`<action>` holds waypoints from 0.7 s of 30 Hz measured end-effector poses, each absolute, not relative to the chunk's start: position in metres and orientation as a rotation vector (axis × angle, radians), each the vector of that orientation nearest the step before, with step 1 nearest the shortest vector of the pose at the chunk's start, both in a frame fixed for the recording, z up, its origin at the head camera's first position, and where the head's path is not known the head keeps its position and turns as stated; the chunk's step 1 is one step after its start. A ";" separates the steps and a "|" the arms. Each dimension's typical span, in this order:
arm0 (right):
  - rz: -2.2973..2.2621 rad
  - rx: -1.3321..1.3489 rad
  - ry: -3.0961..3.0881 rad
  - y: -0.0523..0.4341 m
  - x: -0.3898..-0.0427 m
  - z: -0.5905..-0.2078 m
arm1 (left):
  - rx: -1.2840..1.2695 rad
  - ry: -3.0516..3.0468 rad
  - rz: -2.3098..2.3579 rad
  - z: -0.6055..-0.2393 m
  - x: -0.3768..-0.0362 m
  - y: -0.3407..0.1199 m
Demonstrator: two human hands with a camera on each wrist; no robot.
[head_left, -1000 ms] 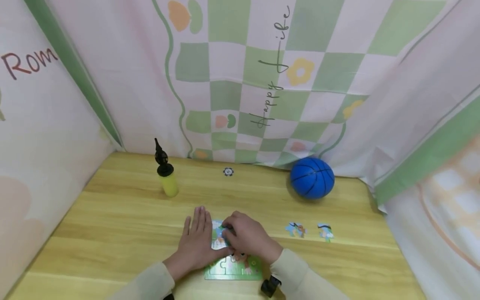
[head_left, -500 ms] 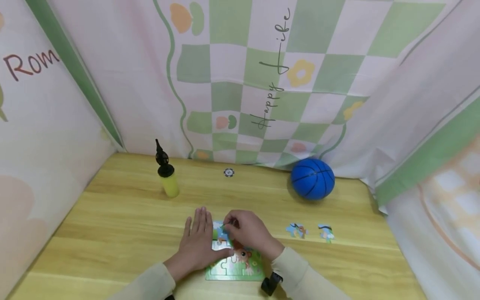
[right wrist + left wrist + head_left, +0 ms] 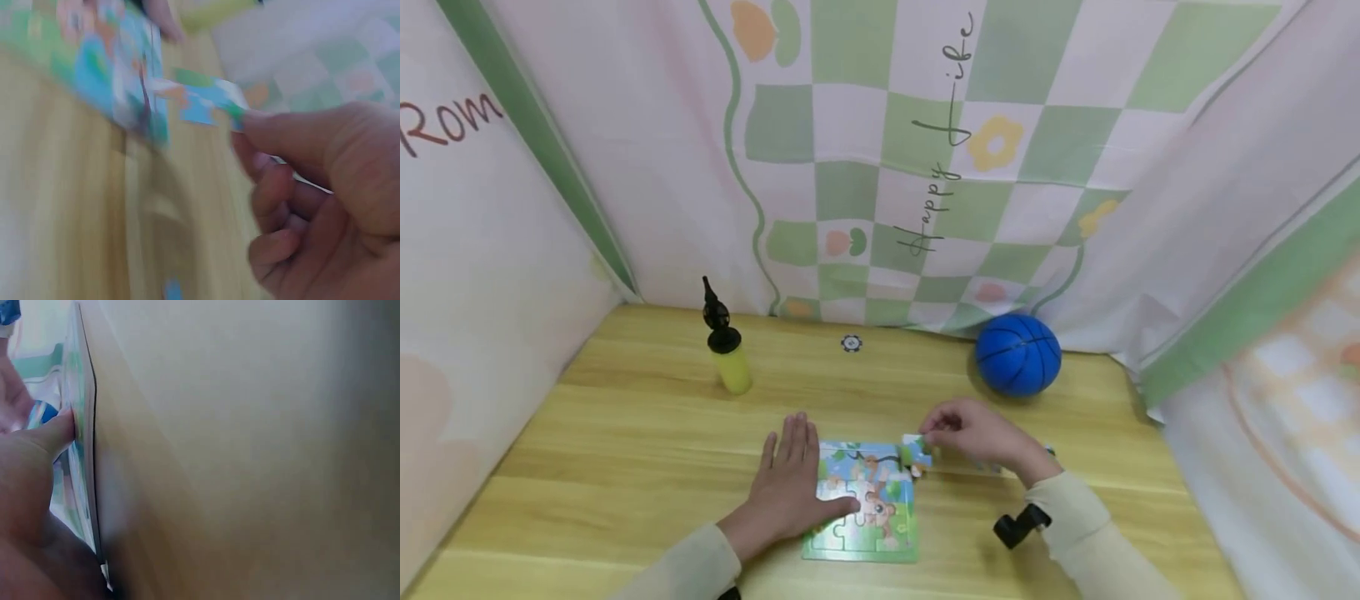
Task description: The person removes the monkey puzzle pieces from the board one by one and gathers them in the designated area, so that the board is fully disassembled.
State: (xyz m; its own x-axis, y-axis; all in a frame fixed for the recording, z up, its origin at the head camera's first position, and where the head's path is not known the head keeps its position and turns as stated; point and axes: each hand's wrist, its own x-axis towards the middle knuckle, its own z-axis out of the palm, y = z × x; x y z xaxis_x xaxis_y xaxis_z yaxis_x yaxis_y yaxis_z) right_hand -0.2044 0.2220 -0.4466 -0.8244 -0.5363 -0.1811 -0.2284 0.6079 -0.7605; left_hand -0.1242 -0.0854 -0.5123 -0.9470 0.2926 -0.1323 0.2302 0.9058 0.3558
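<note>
A jigsaw puzzle [image 3: 868, 533] with a cartoon animal picture and a green border lies at the near middle of the table. My left hand [image 3: 786, 496] rests along its left side with straight fingers, the thumb reaching over the picture. In the left wrist view, the left thumb [image 3: 57, 431] touches the puzzle's face. Beside the upper right corner, my right hand [image 3: 981, 437] pinches a blue-and-green puzzle piece [image 3: 913, 450] between thumb and forefinger. That piece [image 3: 203, 103] appears raised off the table in the right wrist view, its far end near the puzzle's edge.
Behind the right hand, loose puzzle pieces [image 3: 988, 467] are mostly hidden. A blue ball [image 3: 1018, 354] stands at the back right. A yellow hand pump [image 3: 732, 367] with a black top stands at the back left, and a small round chip [image 3: 852, 343] lies between them.
My right hand has moved right, from over the puzzle to beyond its upper right corner, with a piece now visible in its pinch. More of the picture shows. The left hand stays put.
</note>
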 end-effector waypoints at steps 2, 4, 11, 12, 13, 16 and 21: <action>-1.032 -0.597 2.421 0.238 -0.207 -0.447 | 0.406 2.883 0.508 -0.510 -0.124 -0.088; -1.014 -0.573 2.407 0.249 -0.209 -0.449 | 0.413 2.880 0.502 -0.509 -0.124 -0.089; -1.001 -0.536 2.443 0.251 -0.212 -0.459 | 0.413 2.910 0.453 -0.506 -0.128 -0.098; -0.996 -0.537 2.455 0.250 -0.213 -0.460 | 0.409 2.915 0.434 -0.506 -0.129 -0.099; -0.989 -0.537 2.468 0.248 -0.213 -0.462 | 0.407 2.922 0.431 -0.506 -0.130 -0.101; -0.967 -0.545 2.506 0.246 -0.213 -0.465 | 0.405 2.930 0.407 -0.506 -0.132 -0.103; -0.948 -0.565 2.560 0.242 -0.212 -0.470 | 0.403 2.953 0.410 -0.504 -0.131 -0.104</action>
State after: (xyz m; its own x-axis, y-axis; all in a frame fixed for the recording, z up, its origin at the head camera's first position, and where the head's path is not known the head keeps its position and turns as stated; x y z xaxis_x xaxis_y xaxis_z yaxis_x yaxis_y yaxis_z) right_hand -0.2124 0.2424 -0.4698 -0.8583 -0.4788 -0.1846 -0.2431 0.6962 -0.6755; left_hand -0.1310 -0.1045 -0.5043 -0.9554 0.2798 -0.0944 0.2435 0.9273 0.2842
